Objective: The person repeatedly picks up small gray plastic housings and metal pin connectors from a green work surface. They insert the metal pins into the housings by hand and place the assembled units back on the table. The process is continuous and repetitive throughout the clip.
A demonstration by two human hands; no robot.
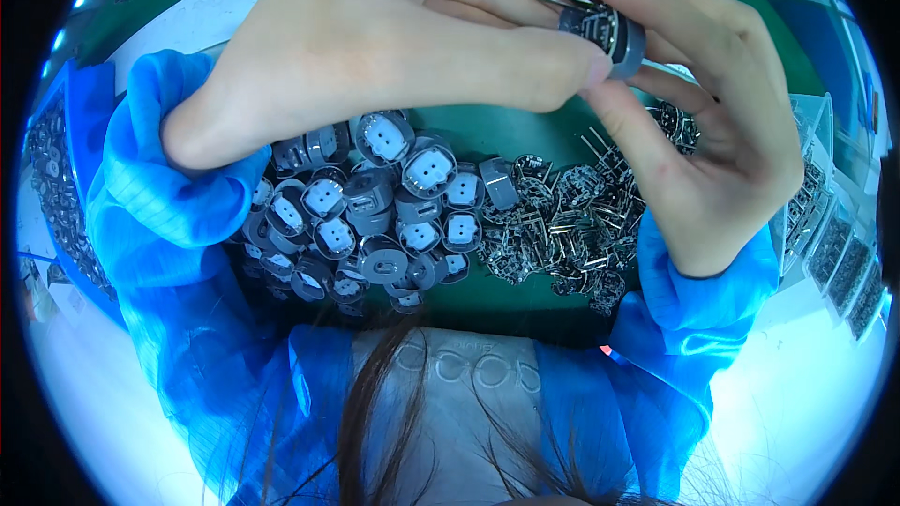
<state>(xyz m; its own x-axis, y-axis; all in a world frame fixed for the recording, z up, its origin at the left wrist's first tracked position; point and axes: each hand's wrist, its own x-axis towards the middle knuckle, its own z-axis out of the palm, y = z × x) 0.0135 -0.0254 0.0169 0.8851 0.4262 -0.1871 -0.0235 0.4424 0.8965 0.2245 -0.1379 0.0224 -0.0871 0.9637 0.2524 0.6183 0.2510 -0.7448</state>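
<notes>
Both hands up close: I see left hand (403,47) & right hand (712,122) fingers pinching one grey round part (614,33) w/ pins; piles of grey housings (375,215) & pin pieces (572,215) on green desk (497,126).

We are seeing matt grey round plastic housings (375,215), shiny pronged metal inserts (572,215), a smooth green desk (487,126) and sheer blue cloth sleeves (159,215).

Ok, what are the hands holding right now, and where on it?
One small grey round part with metal pins. The left hand pinches its rim with the thumb tip; the right hand grips its round body with the fingers. The pins stick out free.
</notes>
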